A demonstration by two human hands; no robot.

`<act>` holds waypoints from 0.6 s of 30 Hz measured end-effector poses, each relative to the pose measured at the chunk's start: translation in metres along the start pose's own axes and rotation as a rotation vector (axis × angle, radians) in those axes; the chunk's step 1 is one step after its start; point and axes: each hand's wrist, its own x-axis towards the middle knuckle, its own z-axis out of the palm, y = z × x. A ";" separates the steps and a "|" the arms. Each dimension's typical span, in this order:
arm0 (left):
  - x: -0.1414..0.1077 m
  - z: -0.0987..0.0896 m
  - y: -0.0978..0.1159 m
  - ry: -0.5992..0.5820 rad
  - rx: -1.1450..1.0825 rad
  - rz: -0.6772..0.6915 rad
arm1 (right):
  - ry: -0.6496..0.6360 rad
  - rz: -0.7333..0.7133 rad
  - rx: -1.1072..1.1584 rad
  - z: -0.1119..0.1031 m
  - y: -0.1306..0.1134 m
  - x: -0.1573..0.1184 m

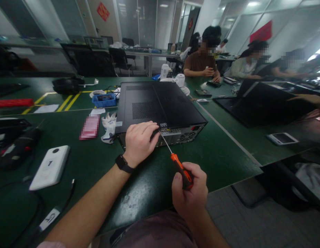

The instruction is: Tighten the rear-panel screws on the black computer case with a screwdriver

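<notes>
The case (172,100) lies flat on a green table (222,155). The right hand (192,193) grips the screwdriver (182,170), tip at the case's edge; the left hand (140,140) rests there, grasp indeterminable. Beyond: chairs (120,60), seated people (200,65), partitions (139,24).

One black computer case (141,91) serves as landmark; it carries one perforated vent patch (141,110) on top and one round fan grille (188,137) on its near face. At and before that face: two hands, the left hand (140,140) and the right hand (191,187), one screwdriver (177,161) and one wristwatch (122,162). Left of the case: one blue bin (105,100), one glove (108,126), one pink packet (90,127), one white block (50,167); overlapping cables (69,195), not countable. Right of the case: one phone (282,138). Beyond the case: one white bottle (164,71), at least four people (200,65), two red diamonds (103,11), one red banner (263,31).
</notes>
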 end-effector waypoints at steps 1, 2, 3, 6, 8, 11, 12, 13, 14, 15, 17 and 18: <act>0.000 0.000 0.000 0.004 0.003 0.004 | -0.005 -0.002 -0.008 0.000 0.000 0.000; 0.000 0.000 0.000 0.007 0.005 0.007 | -0.019 0.005 -0.017 -0.001 0.001 -0.001; 0.000 0.000 0.000 0.008 0.006 0.009 | -0.033 0.018 -0.024 -0.001 0.001 -0.002; 0.000 0.000 0.000 0.006 0.003 0.006 | -0.065 0.034 0.002 -0.002 0.002 -0.003; 0.000 0.000 -0.001 0.004 0.000 0.004 | -0.053 0.024 0.030 -0.002 0.001 -0.002; 0.000 -0.001 0.000 0.008 0.001 0.010 | -0.022 0.021 0.016 -0.001 0.002 -0.003; 0.000 -0.001 0.000 0.010 0.001 0.013 | -0.025 0.035 0.006 0.000 0.003 -0.004; 0.001 -0.001 0.000 0.010 0.001 0.014 | -0.036 0.054 0.003 0.000 0.004 -0.005; 0.001 -0.001 0.000 0.012 0.000 0.016 | -0.051 0.075 0.010 -0.001 0.004 -0.005; 0.001 -0.001 0.001 0.013 -0.002 0.016 | -0.065 0.090 0.024 -0.001 0.004 -0.006; 0.001 -0.001 0.001 0.014 -0.004 0.015 | -0.074 0.083 0.049 -0.002 0.003 -0.005; 0.001 0.000 0.000 0.014 -0.005 0.013 | -0.064 0.065 0.052 -0.002 0.003 -0.004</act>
